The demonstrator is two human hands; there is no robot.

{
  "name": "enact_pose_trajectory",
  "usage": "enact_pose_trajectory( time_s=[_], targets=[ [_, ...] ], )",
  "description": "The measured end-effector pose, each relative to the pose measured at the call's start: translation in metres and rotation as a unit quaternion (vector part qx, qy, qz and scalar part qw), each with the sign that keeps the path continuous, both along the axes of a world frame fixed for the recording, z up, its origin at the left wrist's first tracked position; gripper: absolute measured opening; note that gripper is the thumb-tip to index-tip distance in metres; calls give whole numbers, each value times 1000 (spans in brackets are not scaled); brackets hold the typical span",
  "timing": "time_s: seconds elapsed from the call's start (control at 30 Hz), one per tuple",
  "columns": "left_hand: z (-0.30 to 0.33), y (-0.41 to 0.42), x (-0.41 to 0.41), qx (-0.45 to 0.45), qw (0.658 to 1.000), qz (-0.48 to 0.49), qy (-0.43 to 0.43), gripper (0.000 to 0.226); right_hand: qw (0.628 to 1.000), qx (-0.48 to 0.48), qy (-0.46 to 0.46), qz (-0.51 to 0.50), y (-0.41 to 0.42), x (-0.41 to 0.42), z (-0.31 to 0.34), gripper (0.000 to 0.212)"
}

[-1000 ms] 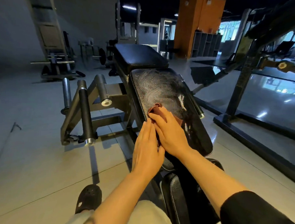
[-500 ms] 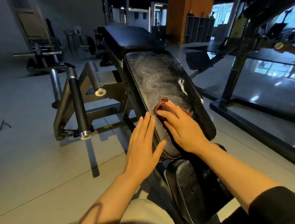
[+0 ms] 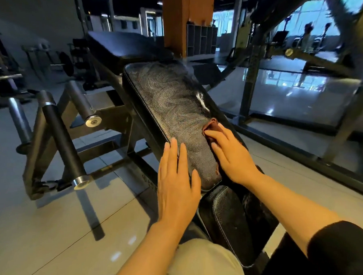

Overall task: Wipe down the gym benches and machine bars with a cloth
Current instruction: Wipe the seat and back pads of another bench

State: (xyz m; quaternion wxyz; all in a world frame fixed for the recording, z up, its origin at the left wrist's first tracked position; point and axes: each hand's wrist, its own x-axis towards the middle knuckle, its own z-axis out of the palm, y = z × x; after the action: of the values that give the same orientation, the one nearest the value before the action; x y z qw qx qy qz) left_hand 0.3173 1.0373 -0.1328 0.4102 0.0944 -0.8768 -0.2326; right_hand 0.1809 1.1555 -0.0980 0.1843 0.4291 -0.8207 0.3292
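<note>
A black padded bench (image 3: 170,100) runs away from me, its leather streaked with pale wipe marks. My right hand (image 3: 231,156) presses flat on a dark red cloth (image 3: 212,124) at the pad's right edge; only the cloth's far corner shows past my fingers. My left hand (image 3: 176,179) lies open with straight fingers on the pad's near left edge. A smaller black seat pad (image 3: 232,216) sits just below, between my arms.
Left of the bench stands a dark steel frame with black roller bars (image 3: 62,138) capped in silver. A black rack frame (image 3: 280,137) rises on the right over a glossy floor. An orange pillar (image 3: 183,18) and more machines stand at the back.
My right hand has slid the cloth from the pad's left side to its right edge. My left hand has stayed on the near left edge. The view moved closer to the bench.
</note>
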Motion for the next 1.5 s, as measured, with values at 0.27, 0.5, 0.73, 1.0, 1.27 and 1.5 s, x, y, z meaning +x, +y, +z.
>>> enact_pose_trajectory(
  time_s=[0.27,0.5,0.73,1.0,1.27,1.5],
  targets=[
    [3,7,-3,-22,1000,-12,16,58,999,11,15,51,-12,48,-8,45],
    [5,-3,2,-67,998,-14,-8,57,996,-38,-48,-64,8,-16,-3,37],
    [21,-13,-16,-104,994,-22,-18,58,1000,-9,7,1,-32,8,15,43],
    [31,-31,-30,-121,992,-19,-8,54,999,1,29,18,-42,-38,34,42],
    [75,-70,-56,-164,986,22,-14,48,999,-7,38,0,-118,-92,95,37],
    [90,-90,-67,-167,985,39,-2,46,996,7,55,72,-52,-65,49,46]
  ],
)
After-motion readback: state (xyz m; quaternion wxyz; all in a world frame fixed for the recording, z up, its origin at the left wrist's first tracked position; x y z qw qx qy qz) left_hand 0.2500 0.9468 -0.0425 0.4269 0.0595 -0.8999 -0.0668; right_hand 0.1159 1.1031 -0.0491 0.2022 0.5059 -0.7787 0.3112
